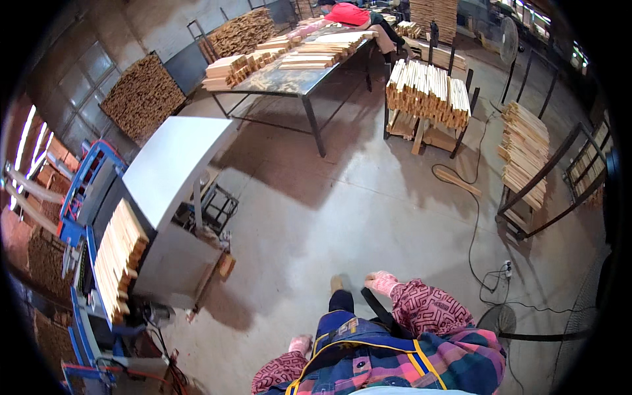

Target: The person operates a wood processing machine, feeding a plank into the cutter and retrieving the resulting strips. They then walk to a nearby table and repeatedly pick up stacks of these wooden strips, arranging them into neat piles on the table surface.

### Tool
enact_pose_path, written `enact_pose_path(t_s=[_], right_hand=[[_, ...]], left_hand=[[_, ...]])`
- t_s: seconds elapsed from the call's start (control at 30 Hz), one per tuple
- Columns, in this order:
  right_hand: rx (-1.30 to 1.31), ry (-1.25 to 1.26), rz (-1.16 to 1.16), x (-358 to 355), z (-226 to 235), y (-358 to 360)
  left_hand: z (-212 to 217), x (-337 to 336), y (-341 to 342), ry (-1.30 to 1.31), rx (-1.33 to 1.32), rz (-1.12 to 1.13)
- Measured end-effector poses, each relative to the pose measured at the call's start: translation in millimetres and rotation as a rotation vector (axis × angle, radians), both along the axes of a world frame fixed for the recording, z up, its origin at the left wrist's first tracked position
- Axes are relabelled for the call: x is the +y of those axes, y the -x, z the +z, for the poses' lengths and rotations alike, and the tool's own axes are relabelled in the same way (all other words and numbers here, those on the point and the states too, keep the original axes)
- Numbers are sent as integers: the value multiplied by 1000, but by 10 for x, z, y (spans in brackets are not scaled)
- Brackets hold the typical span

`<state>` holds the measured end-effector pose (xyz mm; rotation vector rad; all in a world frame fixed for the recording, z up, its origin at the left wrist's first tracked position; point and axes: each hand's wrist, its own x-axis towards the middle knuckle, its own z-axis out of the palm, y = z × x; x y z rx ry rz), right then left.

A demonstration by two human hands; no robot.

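My right hand [381,283], in a pale pink glove, is out in front of my body and closed at the top end of a black bar [378,308]. This bar slants down toward my waist, where the patterned sleeve and apron hide its lower part. Low at my left side hangs my left hand [301,344], gloved the same way. Its fingers are too small and turned away to make out, and nothing shows in it. Both hands are over the concrete floor, away from the wood stacks.
At left, a blue machine [99,158] carries a row of wooden strips [120,260] beside a white panel [172,161]. A person in red [347,14] leans over a metal table [283,80] of strips. Loaded racks [428,92] [525,151] stand right; a cable [471,247] crosses the floor.
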<state>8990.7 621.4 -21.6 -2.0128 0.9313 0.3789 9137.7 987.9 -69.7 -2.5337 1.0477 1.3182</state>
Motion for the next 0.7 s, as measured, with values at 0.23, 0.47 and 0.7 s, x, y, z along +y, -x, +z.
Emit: enact_pose_path(t_s=[0.23,0.47,0.7], right_hand=[[75,-55,21,-1175,38,-961],[282,-102,-185,-2573,145,-1513],[76,286,289,-4181,-1359,-2193]], left_hand=[[-600,-1327,-1881,83,11,-198],[-369,-4144,-4027,410,322,443],[-348,-5919,-5033,536,-30,-295]])
